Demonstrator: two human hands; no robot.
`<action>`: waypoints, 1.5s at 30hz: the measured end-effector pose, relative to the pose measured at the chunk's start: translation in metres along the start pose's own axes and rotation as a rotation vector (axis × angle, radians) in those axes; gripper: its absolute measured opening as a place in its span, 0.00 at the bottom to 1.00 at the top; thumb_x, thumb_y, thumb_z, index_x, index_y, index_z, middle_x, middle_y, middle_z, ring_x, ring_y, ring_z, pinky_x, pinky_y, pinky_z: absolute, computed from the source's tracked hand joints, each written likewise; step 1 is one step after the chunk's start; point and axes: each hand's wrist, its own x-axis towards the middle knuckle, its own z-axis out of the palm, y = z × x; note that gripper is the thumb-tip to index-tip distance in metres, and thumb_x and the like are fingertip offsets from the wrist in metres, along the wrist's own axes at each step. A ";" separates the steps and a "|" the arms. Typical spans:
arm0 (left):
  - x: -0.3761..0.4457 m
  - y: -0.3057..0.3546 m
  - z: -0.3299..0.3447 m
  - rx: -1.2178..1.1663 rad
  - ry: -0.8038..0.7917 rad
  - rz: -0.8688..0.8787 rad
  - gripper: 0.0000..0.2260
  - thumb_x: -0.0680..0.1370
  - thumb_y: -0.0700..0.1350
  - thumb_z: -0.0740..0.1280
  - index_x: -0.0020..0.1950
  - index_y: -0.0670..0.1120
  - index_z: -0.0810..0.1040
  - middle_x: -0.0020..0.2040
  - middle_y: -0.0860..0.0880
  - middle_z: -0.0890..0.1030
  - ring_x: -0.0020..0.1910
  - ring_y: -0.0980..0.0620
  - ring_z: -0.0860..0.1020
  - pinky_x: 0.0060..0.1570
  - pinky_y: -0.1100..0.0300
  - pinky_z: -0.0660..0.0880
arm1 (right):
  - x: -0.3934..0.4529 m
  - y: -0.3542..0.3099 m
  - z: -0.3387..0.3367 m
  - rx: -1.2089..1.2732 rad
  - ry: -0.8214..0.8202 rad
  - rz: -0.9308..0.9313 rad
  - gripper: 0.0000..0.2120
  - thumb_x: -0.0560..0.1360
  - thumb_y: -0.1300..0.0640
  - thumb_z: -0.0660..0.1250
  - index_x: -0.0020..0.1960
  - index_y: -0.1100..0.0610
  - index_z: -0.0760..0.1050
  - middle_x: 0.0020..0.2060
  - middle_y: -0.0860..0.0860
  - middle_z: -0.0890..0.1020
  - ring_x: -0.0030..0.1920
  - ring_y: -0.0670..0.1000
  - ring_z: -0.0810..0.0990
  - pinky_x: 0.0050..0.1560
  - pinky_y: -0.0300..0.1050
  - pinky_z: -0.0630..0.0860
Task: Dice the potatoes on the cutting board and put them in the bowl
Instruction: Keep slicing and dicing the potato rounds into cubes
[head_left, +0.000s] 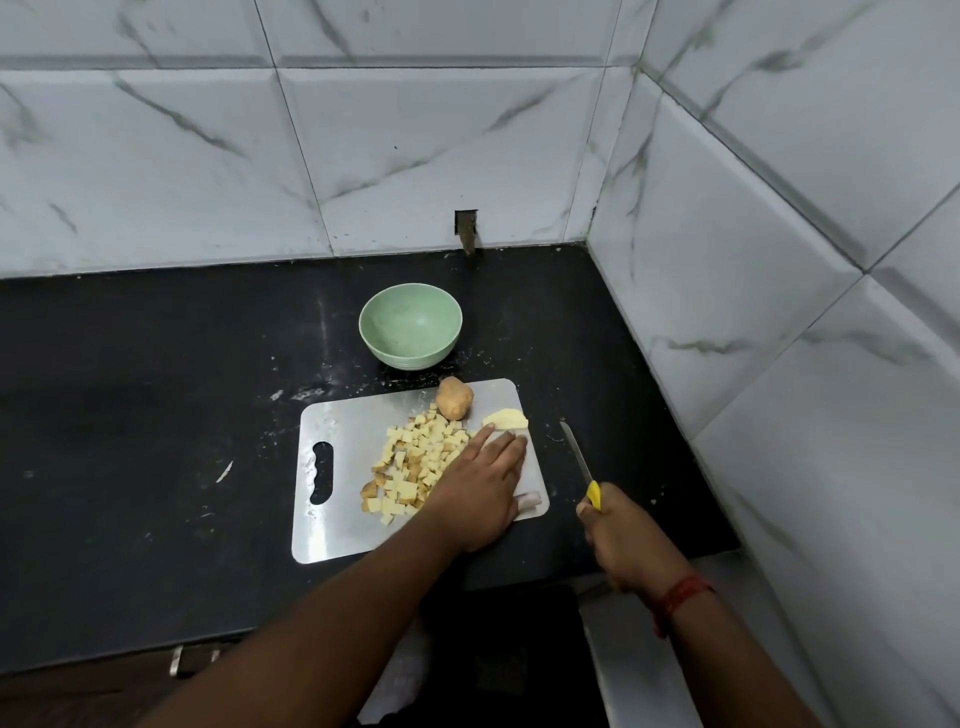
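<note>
A steel cutting board (332, 530) lies on the black counter. A heap of diced potato (415, 462) covers its middle. A whole unpeeled potato (454, 397) and a peeled potato slice (506, 419) sit at its far right corner. My left hand (480, 488) lies flat on the board with straight fingers, its fingertips just short of the slice and its side against the dice. My right hand (621, 540) grips the yellow handle of a knife (577, 457), blade pointing away, held off the board's right edge. A green bowl (410, 325), with nothing in it, stands behind the board.
Marble-tiled walls close the counter at the back and on the right. Small potato scraps dot the black counter (156, 389) around the board. The counter's front edge runs just below the board.
</note>
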 end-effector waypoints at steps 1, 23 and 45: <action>-0.005 -0.006 0.004 -0.007 0.001 -0.021 0.39 0.83 0.63 0.33 0.81 0.37 0.57 0.81 0.40 0.60 0.81 0.43 0.55 0.81 0.45 0.44 | 0.001 0.001 0.000 0.001 -0.007 0.004 0.10 0.82 0.53 0.58 0.42 0.54 0.67 0.36 0.55 0.74 0.35 0.51 0.72 0.38 0.47 0.70; -0.018 -0.033 0.005 0.034 0.083 -0.046 0.30 0.85 0.60 0.48 0.75 0.41 0.72 0.74 0.41 0.73 0.76 0.42 0.66 0.80 0.43 0.53 | 0.022 -0.017 0.018 -0.002 -0.069 -0.026 0.10 0.81 0.52 0.58 0.43 0.54 0.66 0.36 0.54 0.72 0.35 0.50 0.69 0.38 0.48 0.68; 0.010 -0.033 -0.007 0.130 -0.069 -0.035 0.36 0.82 0.60 0.37 0.80 0.39 0.61 0.80 0.40 0.62 0.81 0.41 0.55 0.80 0.45 0.41 | 0.022 -0.011 0.022 -0.035 -0.101 -0.012 0.10 0.81 0.52 0.59 0.43 0.54 0.66 0.35 0.52 0.72 0.34 0.50 0.69 0.39 0.49 0.69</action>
